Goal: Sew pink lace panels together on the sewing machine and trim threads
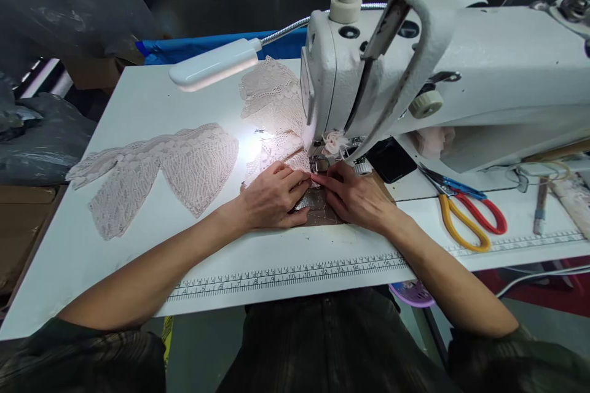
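- Inward from the white desk's [59, 264] front edge, the bare left hand [279, 198] and bare right hand [359, 196] met, fingers narrow at the lace; whether they pinched it, I could not tell.
- Towards the left edge, a flat, scalloped, pale pink lace piece [188, 166] lay untouched.
- Reaching towards the back edge, pale pink lace fabric [271, 95] lay at the white sewing machine [488, 67], seemingly unfinished.

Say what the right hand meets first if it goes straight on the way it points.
Likely the left hand: its fingers lie straight ahead of the right hand. The gap looks tiny; I can't tell whether they already touch.
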`<state>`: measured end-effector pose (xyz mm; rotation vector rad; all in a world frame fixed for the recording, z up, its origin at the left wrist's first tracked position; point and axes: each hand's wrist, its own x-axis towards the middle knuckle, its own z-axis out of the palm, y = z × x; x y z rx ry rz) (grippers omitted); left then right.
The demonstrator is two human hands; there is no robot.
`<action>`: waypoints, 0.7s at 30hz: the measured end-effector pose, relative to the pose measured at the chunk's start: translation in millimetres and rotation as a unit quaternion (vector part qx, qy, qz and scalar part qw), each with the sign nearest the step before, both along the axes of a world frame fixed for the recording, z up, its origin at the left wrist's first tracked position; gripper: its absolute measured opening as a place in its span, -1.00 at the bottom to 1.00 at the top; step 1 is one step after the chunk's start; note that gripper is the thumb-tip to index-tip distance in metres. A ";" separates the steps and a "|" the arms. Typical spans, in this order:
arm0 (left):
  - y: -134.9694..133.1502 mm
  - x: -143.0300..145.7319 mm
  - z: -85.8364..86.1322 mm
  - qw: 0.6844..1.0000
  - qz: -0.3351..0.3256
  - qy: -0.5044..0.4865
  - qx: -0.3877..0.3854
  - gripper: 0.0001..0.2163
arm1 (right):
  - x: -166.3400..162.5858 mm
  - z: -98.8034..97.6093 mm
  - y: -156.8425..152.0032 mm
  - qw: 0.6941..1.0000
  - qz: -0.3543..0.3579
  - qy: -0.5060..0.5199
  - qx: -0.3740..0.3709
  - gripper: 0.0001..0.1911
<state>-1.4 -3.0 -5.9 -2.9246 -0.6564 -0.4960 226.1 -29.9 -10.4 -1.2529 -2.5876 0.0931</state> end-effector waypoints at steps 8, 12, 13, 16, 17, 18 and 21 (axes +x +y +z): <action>0.2 1.2 5.3 0.999 0.020 0.017 -0.022 -0.63 | -0.3 2.4 -1.0 1.000 0.005 -0.019 0.000 -0.61; 3.8 0.7 4.9 0.999 0.018 0.014 -0.034 -0.61 | -6.8 5.1 -1.8 0.998 -0.024 -0.056 -0.003 -0.59; 4.9 0.5 4.9 0.999 0.018 0.014 -0.036 -0.61 | -8.4 6.0 -2.4 0.997 -0.031 -0.064 -0.003 -0.59; 7.9 -0.1 5.3 0.999 0.019 0.021 -0.034 -0.60 | -13.2 8.5 -4.8 0.996 -0.047 -0.081 0.001 -0.60; 8.8 -0.2 5.5 0.999 0.020 0.022 -0.032 -0.59 | -14.7 9.2 -5.6 0.995 -0.050 -0.083 0.003 -0.59; 9.6 -0.3 5.7 0.999 0.020 0.024 -0.030 -0.57 | -16.2 9.7 -6.4 0.995 -0.054 -0.084 0.004 -0.59; 11.6 -0.6 5.9 0.999 0.020 0.027 -0.025 -0.54 | -18.7 9.4 -8.6 0.995 -0.064 -0.081 -0.002 -0.59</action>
